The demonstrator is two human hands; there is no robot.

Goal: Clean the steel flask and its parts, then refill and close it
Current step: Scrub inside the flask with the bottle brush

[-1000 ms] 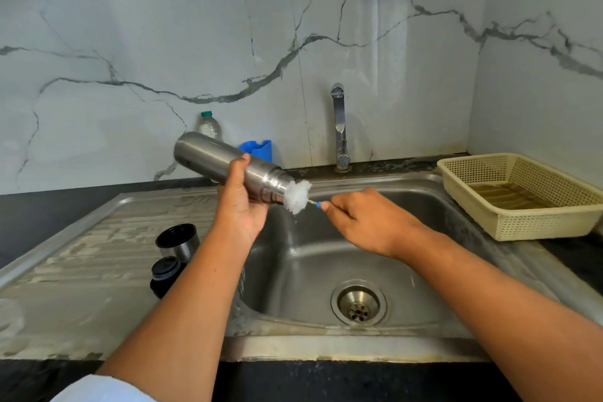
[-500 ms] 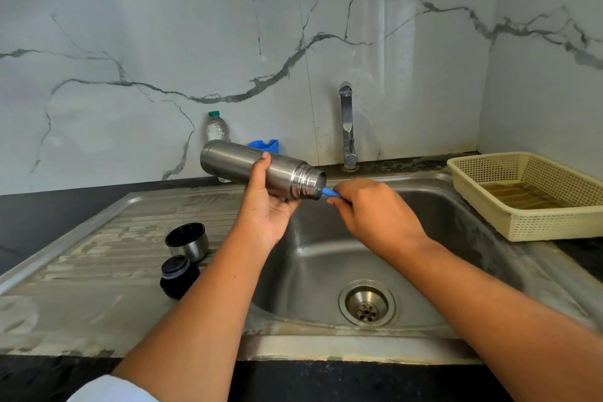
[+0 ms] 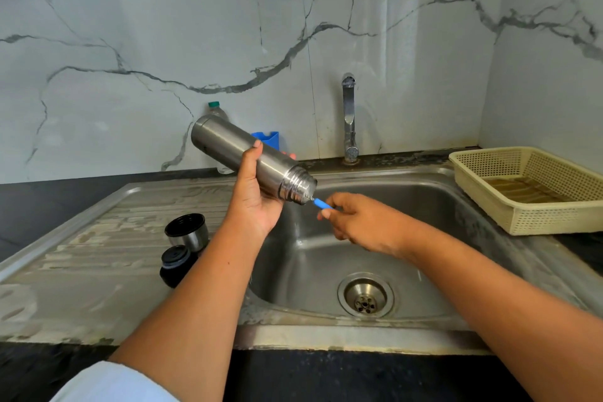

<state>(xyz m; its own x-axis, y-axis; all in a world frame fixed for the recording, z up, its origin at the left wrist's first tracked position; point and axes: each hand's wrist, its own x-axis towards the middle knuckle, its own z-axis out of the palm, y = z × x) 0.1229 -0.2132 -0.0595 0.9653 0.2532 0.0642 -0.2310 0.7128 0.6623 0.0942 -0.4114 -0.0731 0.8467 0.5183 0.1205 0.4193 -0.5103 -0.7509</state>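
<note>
Fingers of left hand (image 3: 257, 202) wrap flask (image 3: 228, 143); right hand (image 3: 362, 225) pinches blue handle (image 3: 321, 204), bristles presumably inside.

There are 2 hands (image 3: 257, 202) (image 3: 362, 222), 1 flask (image 3: 235, 147), 1 brush (image 3: 321, 204), 1 cup (image 3: 187, 232), 1 stopper (image 3: 176, 263), 1 basket (image 3: 535, 222).

Steel flask (image 3: 225, 140) tilted, open mouth lower right; cup (image 3: 187, 232), black stopper (image 3: 176, 264) on drainboard (image 3: 81, 271).

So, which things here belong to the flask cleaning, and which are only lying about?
For the job: flask in left hand, brush in right hand, steel cup, black stopper, sink, tap.
Lying about: cream basket, plastic bottle, blue holder.
</note>
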